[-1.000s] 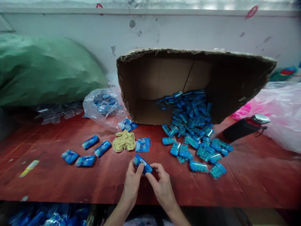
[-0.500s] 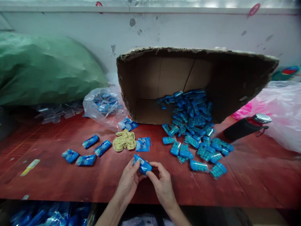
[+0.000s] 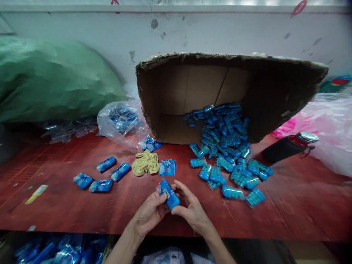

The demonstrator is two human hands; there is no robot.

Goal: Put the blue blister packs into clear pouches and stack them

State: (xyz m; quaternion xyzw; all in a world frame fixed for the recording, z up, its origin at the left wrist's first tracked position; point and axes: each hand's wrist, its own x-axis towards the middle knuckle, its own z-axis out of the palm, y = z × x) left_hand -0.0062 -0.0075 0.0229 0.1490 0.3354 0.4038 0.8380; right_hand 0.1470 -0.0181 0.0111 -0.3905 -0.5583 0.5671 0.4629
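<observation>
Just above the table's front edge, my left hand [image 3: 152, 211] grips a small blue wrapped bottle [image 3: 169, 196], its thumb pressed on a white label patch. The bottle is tilted, and its rounded blue end points down towards my right hand [image 3: 194, 209]. That hand is open around the lower right side, its fingers and thumb spread apart. Whether its thumb tip touches the bottle cannot be made out. Beyond the hands lie flat blue printed sleeves [image 3: 167, 167] and a crumpled yellow cloth [image 3: 145, 162]. Several blue wrapped bottles [image 3: 101, 185] rest on the left.
A large cardboard box [image 3: 173, 130] lies on its side, spilling clear bottles of blue balls [image 3: 232, 192] across the red table [image 3: 297, 205]. At right stands a tilted black flask [image 3: 277, 148]. A clear bag [image 3: 121, 121] and a green sack [image 3: 55, 80] are at left.
The blue wrapped bottle has turned more upright in my left hand. My right hand's fingers have loosened from its end and spread apart, shifting slightly right.
</observation>
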